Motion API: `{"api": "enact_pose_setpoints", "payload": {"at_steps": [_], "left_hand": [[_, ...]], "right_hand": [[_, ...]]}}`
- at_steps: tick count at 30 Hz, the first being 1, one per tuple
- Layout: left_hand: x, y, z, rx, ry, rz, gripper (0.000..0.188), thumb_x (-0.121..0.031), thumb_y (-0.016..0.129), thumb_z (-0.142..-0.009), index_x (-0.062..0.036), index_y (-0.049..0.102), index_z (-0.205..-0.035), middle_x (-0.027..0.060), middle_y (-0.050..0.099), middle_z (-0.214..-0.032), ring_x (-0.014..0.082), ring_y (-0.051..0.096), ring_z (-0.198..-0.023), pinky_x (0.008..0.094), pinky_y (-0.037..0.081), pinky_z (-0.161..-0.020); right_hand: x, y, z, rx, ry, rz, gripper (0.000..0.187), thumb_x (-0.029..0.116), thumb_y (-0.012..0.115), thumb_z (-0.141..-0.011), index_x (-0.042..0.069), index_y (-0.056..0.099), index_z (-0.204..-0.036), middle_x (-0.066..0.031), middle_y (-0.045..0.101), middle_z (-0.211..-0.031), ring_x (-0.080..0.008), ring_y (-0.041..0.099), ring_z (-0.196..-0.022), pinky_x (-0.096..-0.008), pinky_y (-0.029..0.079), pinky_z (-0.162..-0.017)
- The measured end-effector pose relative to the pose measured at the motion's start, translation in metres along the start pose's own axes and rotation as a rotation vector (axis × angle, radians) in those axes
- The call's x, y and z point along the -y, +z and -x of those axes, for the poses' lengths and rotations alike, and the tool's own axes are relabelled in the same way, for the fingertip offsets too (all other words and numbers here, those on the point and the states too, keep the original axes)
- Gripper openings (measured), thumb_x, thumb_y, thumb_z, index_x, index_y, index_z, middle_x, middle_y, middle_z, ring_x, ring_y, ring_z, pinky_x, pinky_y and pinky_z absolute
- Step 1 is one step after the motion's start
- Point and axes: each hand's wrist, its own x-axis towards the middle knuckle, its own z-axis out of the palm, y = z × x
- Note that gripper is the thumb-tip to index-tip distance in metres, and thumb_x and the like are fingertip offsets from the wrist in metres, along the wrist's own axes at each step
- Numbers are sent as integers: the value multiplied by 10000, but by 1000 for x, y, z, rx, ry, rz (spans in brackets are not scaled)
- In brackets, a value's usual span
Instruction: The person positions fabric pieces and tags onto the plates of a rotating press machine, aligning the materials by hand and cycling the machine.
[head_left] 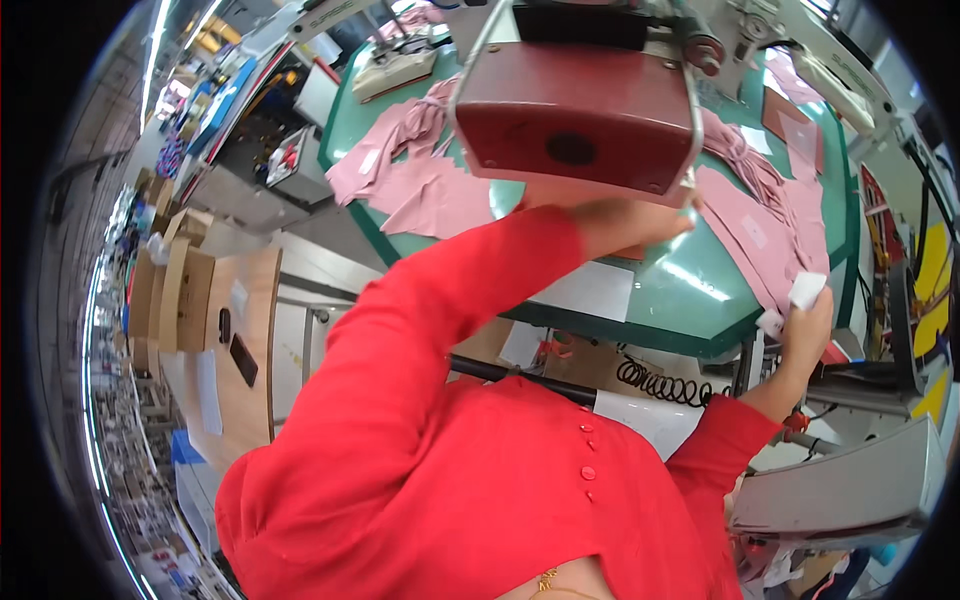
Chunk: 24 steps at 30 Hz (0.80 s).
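I've a white piece [808, 290] pinched in my right hand [808, 328], at the near-right edge of the green table [690, 320]; probably light, soft, best gripped by a corner. My left hand [640, 222]? Can't tell.

Left of your left hand [645, 222], you have a pale-brown wooden table [257, 310]; farther out, long white strip lights [157, 48] glow.

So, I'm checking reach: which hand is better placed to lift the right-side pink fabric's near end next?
Probably the right hand, beside that end of the pink fabric, though holding a white piece. The left hand is farther off, by the red housing.
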Motion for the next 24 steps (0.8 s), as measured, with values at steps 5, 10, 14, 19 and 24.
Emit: {"api": "enact_pose_setpoints", "payload": {"at_steps": [5,10,14,19,24], "left_hand": [[26,-148,159,-55,-367,-266,139,-180,656,-811,-72,691,-892,112,644,-928,312,608,-901,398,484,-799],[76,-208,234,-302,-614,-509,152,-197,725,-771,-57,680,-807,102,634,-839,282,609,-891,372,484,-777],[100,-218,249,-280,-645,-402,227,-251,730,-799,-35,680,-849,73,646,-774,196,605,-704,322,481,-657],[109,-242,250,-175,-748,-159,243,-248,702,-819,-27,688,-921,73,660,-804,167,621,-727,303,477,-667],[118,-244,253,-122,-597,-92,232,-205,736,-787,-29,667,-921,67,642,-787,153,615,-692,279,481,-658]], "right_hand": [[79,17,54,217,-203,-317,176,114,556,-847,6,550,-986,-224,609,-910,-420,588,-867,-447,462,-745],[152,38,91,400,-573,-320,253,-66,504,-728,9,525,-968,-208,564,-825,-418,557,-798,-480,441,-674],[198,40,111,513,-638,-306,301,-82,505,-696,3,537,-983,-204,595,-875,-424,574,-845,-479,463,-704],[234,41,132,522,-672,-289,425,-84,500,-687,22,560,-1094,-213,619,-979,-427,580,-906,-489,470,-736],[252,26,142,646,-520,-196,435,-63,498,-697,17,548,-1122,-200,620,-997,-427,575,-928,-484,468,-761]]}}
